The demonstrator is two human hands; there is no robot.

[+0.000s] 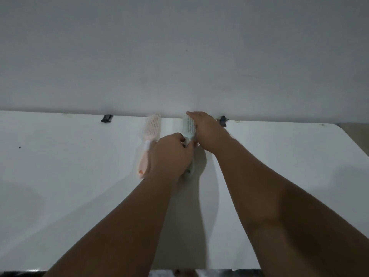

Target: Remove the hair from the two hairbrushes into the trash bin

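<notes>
Two hairbrushes lie side by side on the white table (69, 176), near its far edge by the wall. The pink hairbrush (150, 129) rests untouched on the left, handle toward me. The pale green hairbrush (188, 126) is to its right. My left hand (169, 154) is closed around the green brush's handle. My right hand (207, 130) lies over the green brush's head, fingers on the bristles. Hair on the bristles is too blurred to make out. No trash bin is in view.
A plain grey wall (179, 56) rises right behind the table. Two small black clips (106, 118) (223, 120) sit at the table's far edge. The table's right corner (339, 128) is rounded.
</notes>
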